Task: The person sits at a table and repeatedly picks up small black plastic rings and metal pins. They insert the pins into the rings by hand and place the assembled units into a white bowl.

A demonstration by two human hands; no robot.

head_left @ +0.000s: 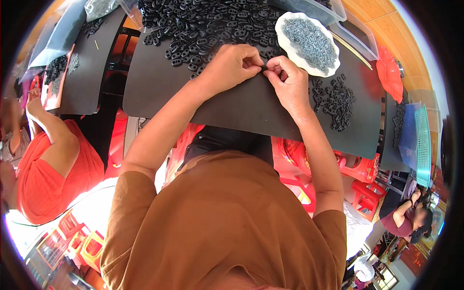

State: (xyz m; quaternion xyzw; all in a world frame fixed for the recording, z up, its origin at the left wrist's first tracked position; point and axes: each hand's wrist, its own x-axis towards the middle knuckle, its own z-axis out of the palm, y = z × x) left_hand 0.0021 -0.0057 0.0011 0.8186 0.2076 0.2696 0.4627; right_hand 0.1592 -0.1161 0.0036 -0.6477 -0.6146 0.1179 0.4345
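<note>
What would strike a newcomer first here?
Probably the big heap of black pieces at the far side of the table. Then the wavy-edged white dish of small greyish pieces to its right, and, in front of the heap, the left hand and right hand pinching a small black piece.

A plain brown top [227, 212] with short, loose sleeves [128, 200] is worn; the sleeves are ended near the elbows, well below the fingers [249, 73]. The forearms [166, 121] are left uncovered. Soft folds are formed in the fabric. Between top and fingers, black cloth [234, 140] is seen over the lap.
</note>
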